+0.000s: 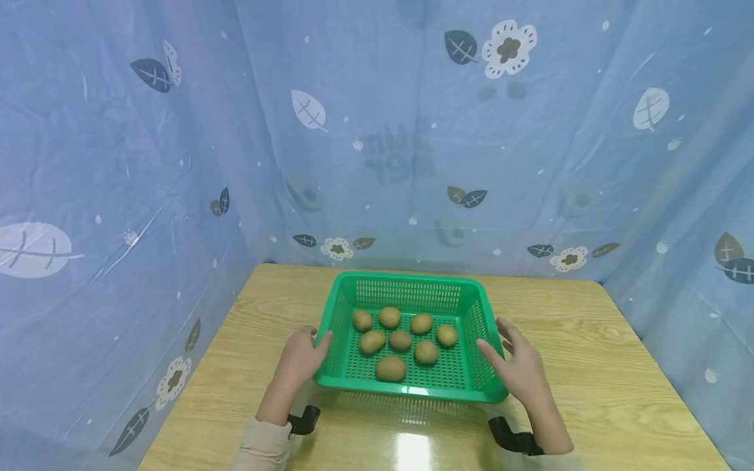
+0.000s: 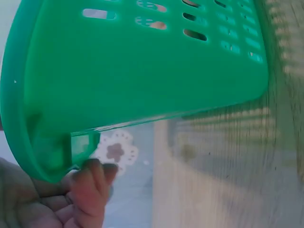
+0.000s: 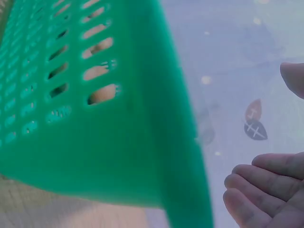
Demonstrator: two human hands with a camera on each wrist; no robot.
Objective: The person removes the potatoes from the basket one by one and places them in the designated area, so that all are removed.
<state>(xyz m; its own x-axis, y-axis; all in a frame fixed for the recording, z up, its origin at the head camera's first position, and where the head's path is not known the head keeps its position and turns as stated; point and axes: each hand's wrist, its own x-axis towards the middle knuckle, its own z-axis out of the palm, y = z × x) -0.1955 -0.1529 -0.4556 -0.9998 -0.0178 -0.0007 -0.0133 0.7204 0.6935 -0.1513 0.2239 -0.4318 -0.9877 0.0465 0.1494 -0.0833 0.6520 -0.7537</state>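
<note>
A green plastic basket (image 1: 412, 391) with slotted walls stands on the wooden table, several potatoes (image 1: 391, 369) spread over its floor. At its left side, my left hand (image 1: 302, 356) has its thumb at the rim and fingers outside. The left wrist view shows that hand's curled fingers (image 2: 90, 190) under the rim of the basket (image 2: 142, 71). My right hand (image 1: 521, 369) is beside the basket's right rim. In the right wrist view, the fingers (image 3: 261, 190) of that hand are spread from the thumb, with a gap between them and the basket wall (image 3: 109, 156).
The light wooden table (image 1: 589, 366) extends on both sides of the basket. Blue curtains (image 1: 377, 131) with leaves and flowers hang behind and at both sides. A black strap mount (image 1: 304, 420) is on the left wrist, and another mount (image 1: 512, 437) is on the right.
</note>
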